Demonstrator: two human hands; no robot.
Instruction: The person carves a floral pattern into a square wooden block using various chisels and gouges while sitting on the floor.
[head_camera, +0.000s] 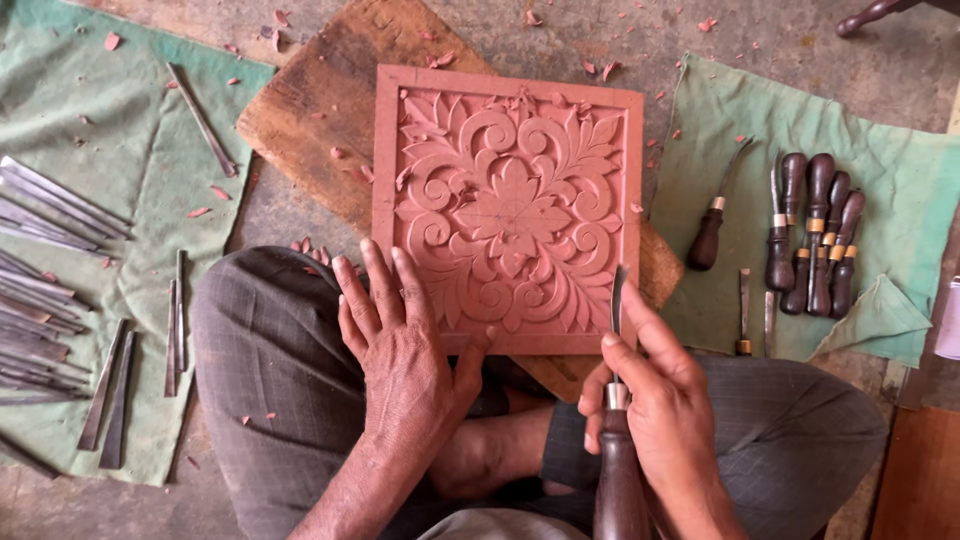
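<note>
Square red carved panel (508, 208) w/ leaf scrolls sits on a wood board (320, 100), near edge over the lap. Left hand (400, 345) lies flat and open on its lower left corner, holding nothing. Right hand (655, 400) is wrapped round a chisel (618, 400), blade prob touching the panel's right edge. More chisels (815, 230) on green cloth (900, 180) at right

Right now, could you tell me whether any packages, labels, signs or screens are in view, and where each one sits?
None that I can make out: only the carved panel, the chisel in the right hand, and loose tools on green cloths.
</note>
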